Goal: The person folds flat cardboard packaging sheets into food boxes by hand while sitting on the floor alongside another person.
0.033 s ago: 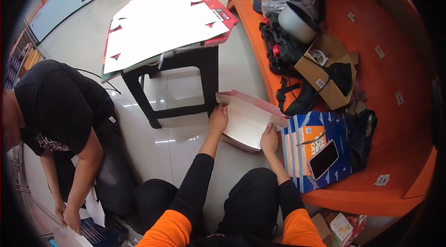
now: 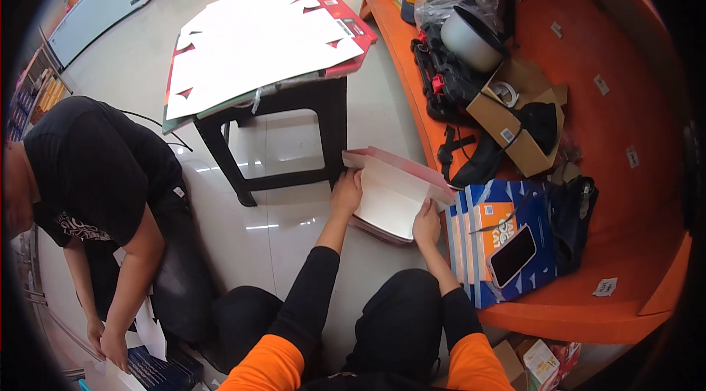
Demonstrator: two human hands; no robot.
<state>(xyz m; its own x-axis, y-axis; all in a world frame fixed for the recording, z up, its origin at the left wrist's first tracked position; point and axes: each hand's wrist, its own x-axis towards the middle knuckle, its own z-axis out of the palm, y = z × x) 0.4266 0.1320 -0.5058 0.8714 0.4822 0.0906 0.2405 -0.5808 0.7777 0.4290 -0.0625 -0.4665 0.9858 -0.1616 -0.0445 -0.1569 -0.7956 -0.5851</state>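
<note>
A carton [image 2: 390,203] with a white inside and reddish outer walls stands on the floor in front of me, its top open and its far flap raised. My left hand [image 2: 347,192] grips its left wall, the fingers partly hidden behind the board. At the right corner my right hand [image 2: 426,223] holds the other wall, thumb on the near side. Beyond the carton, flat white card sheets [image 2: 254,45] with cut slots lie stacked on a black stool [image 2: 287,184]. Some red card shows from under them.
An orange shelf [image 2: 566,311] on my right holds blue packages [image 2: 543,222], a phone [image 2: 512,256], an open cardboard box [image 2: 529,157], a grey pot [image 2: 471,40] and black straps. To my left a co-worker [image 2: 103,178] in black bends over a dark blue stack [image 2: 163,367].
</note>
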